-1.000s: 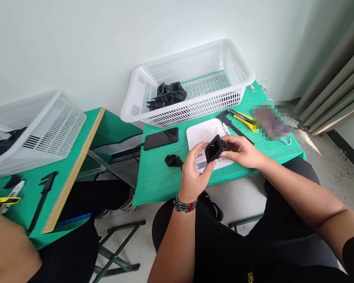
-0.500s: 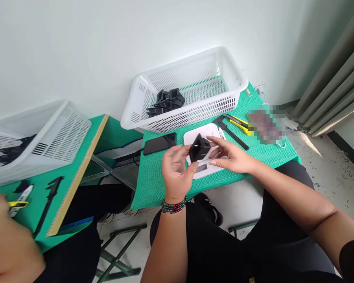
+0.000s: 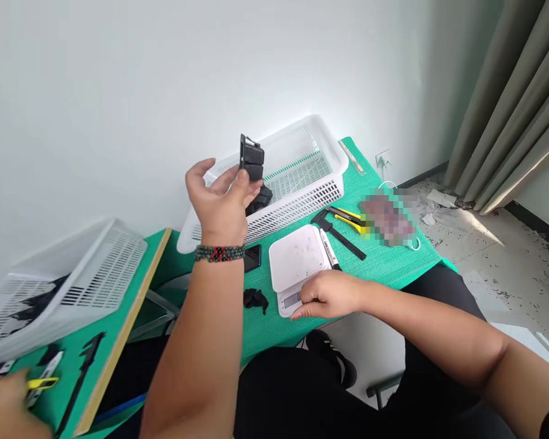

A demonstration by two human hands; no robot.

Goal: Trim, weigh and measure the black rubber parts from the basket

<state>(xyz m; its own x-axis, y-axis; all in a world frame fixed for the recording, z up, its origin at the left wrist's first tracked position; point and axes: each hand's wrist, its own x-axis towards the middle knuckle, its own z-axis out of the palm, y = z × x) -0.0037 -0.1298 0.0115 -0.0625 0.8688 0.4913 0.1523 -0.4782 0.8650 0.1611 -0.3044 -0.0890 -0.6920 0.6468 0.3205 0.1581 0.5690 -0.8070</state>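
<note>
Held up over the near left side of the white basket (image 3: 297, 198), my left hand (image 3: 222, 195) is closed on a black plastic part (image 3: 252, 160) with a flat flange and a boxy body. My right hand (image 3: 327, 296) rests at the front of the white digital scale (image 3: 297, 256), its fingers curled in and its thumb at the scale's front edge. It partly covers the display (image 3: 291, 300). Dark specks lie on the scale's pan. More black plastic parts (image 3: 261, 198) sit in the basket, mostly hidden behind my left hand.
Right of the scale lie a marker (image 3: 328, 247), a black caliper (image 3: 343, 236) and a yellow utility knife (image 3: 354, 224). A phone (image 3: 252, 258) and crumpled black material (image 3: 255, 300) are on its left. A co-worker's hand (image 3: 9, 402) is at the left table, near another basket (image 3: 105, 274).
My left hand has carried the black plastic part up and left from above the scale to over the basket. My right hand has let go of it and curled at the scale's front.
</note>
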